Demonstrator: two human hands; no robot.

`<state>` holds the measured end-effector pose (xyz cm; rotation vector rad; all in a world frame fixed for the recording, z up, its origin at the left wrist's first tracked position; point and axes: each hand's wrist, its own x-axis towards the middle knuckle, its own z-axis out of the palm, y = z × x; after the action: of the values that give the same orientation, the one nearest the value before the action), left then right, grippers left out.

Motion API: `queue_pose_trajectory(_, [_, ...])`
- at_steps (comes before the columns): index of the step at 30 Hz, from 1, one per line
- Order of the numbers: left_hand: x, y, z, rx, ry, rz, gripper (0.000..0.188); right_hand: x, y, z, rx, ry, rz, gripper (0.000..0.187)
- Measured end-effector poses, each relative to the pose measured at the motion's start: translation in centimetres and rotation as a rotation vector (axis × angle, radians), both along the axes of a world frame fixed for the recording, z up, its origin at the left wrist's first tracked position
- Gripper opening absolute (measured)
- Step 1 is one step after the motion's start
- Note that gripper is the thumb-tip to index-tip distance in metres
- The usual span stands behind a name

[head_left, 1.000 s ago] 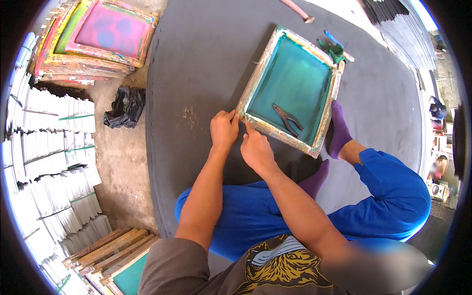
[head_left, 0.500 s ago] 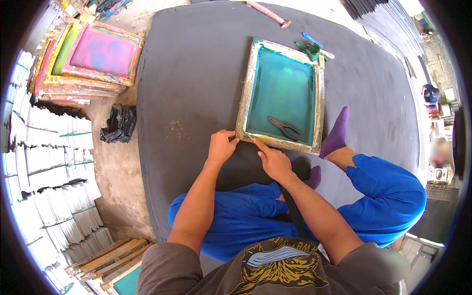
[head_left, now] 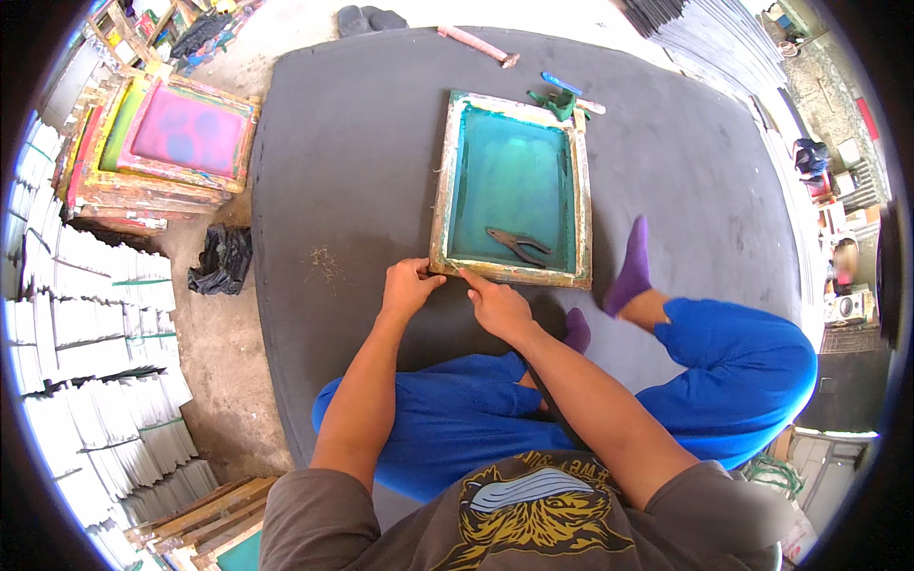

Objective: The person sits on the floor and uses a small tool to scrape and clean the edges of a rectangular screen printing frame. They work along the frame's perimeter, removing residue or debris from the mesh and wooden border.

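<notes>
Foot (head_left: 630, 271) farther, frame (head_left: 519, 272) apparently against fingers (head_left: 475, 279)

I see the left hand (head_left: 407, 290) and right hand (head_left: 501, 309) at the near left corner of the frame (head_left: 443, 190), on a flat top (head_left: 352, 171). Pliers (head_left: 505, 238) lie inside it, past the grip and rightward. Farther past lies a hammer (head_left: 476, 44). Left of the grip, off the top, sits a bag (head_left: 224, 259).

Dark grey platform (head_left: 343, 143), framed screen (head_left: 519, 181), hammer (head_left: 476, 45)
</notes>
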<state>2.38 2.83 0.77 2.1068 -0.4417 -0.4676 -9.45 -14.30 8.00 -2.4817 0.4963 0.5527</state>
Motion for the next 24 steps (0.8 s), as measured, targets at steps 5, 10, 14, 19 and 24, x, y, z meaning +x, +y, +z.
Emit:
queue_pose_trajectory(5, [-1.7, -0.3, 0.3, -0.067, 0.018, 0.024, 0.038, -0.9, -0.7, 1.0, 0.023, 0.023, -0.024, 0.048])
queue_pose_trajectory(10, [-2.3, -0.5, 0.5, -0.049, 0.030, 0.033, 0.036, -2.4, -0.7, 2.0, 0.071, 0.079, -0.045, 0.051])
queue_pose_trajectory(14, [-2.9, -2.2, 2.0, 0.050, 0.117, 0.182, 0.035, -3.6, -0.3, 0.6, 0.145, -0.038, -0.070, 0.053])
queue_pose_trajectory(19, [-2.8, -2.9, 1.2, 0.099, 0.063, 0.250, 0.038, -3.1, 1.4, 0.5, 0.156, -0.067, -0.106, 0.054])
queue_pose_trajectory(24, [-2.6, -2.7, 0.7, 0.078, 0.091, 0.242, 0.039, -2.7, 2.0, 1.2, 0.150, -0.029, -0.145, 0.053])
